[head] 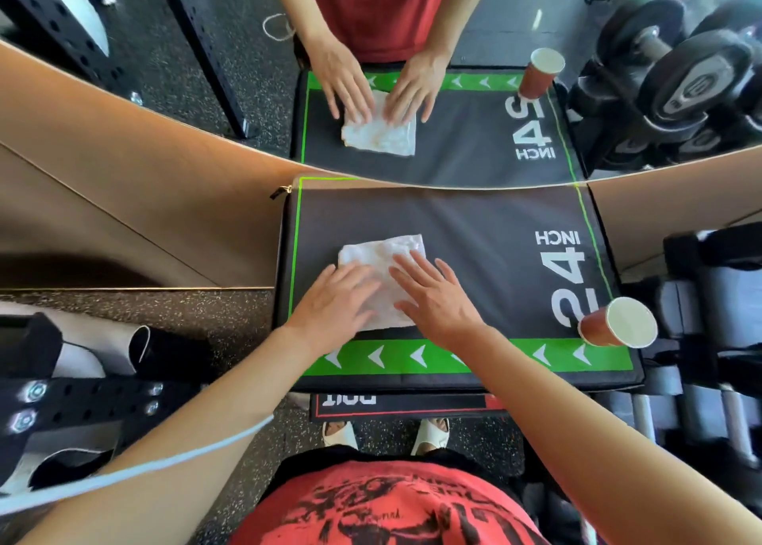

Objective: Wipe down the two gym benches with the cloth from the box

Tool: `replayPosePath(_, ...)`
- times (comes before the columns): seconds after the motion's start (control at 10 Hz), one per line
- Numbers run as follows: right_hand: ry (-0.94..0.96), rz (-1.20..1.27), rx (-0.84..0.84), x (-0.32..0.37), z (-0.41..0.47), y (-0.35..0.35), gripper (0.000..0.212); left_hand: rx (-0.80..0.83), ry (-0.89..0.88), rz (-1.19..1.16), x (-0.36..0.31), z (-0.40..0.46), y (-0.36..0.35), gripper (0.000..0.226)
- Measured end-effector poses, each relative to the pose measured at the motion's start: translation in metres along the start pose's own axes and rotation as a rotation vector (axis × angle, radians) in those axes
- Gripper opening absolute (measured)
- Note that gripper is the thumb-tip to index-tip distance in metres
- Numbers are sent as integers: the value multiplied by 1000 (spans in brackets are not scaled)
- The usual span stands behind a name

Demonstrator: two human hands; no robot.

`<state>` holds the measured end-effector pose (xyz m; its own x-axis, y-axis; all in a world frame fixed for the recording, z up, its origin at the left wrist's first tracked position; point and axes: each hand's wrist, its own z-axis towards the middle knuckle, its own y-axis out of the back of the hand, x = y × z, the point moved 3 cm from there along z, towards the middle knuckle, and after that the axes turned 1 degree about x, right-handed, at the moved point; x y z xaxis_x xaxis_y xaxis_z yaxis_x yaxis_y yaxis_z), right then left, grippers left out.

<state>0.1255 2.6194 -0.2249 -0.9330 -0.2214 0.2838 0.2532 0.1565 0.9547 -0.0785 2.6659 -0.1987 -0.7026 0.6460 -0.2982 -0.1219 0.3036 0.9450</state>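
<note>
Both hands lie flat on the white cloth (383, 272), which sits folded near the middle of the black padded bench (474, 231), left of the "24 INCH" print and just short of the green arrow strip (495, 357) along the near edge. The left hand (334, 303) presses the cloth's near-left part with straight, spread fingers; the right hand (433, 297) covers its right side the same way. Neither grip is closed round anything: the palms and fingers only press down on the fabric.

The step in hand looks like the wipe itself, or a flattening of the cloth just ahead of it. To do it well, keep the cloth folded and pinned under both palms so it slides as one pad and does not bunch. Work in overlapping passes from the mirror (412, 173) side back toward the body, taking in the green border lines and corners.

A red paper cup (606, 326) stands at the near-right corner (whether it holds anything cannot be told). It sits in the way of a full sweep to the right, so lifting it aside first would be safer than wiping round it.
</note>
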Motion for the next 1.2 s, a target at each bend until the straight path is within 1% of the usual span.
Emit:
replayPosePath(0.1, 0, 14, 91, -5, 7, -7, 62, 62, 56, 3, 4, -10, -16, 67)
replayPosePath(0.2, -14, 8, 104, -4, 16, -12, 65, 68, 54, -31, 22, -9, -18, 68)
replayPosePath(0.4, -44, -2, 118, 11, 72, -15, 68, 74, 46, -53, 78, 10, -2, 68)
replayPosePath(0.6, -87, -37, 162, 23, 128, -6, 66, 84, 35, -53, 132, 38, 14, 68)
replayPosePath(0.7, -114, -38, 198, 28, 138, 1, 65, 97, 25, -69, 143, 43, 19, 68)
replayPosePath(0.8, -129, -47, 223, 34, 137, 5, 65, 100, 18, -91, 141, 42, 22, 68)
replayPosePath(0.9, -145, -72, 229, 39, 132, 8, 63, 100, 64, -82, 130, 40, 27, 66)
replayPosePath(1.0, -136, -60, 206, 40, 123, 7, 59, 77, 165, -82, 119, 31, 32, 61)
replayPosePath(1.1, -122, -17, 165, 43, 109, 9, 57, -9, 259, -123, 103, 4, 37, 53)
replayPosePath(1.2, -72, 18, 143, 51, 98, 10, 56, -100, 363, -133, 88, -23, 38, 52)
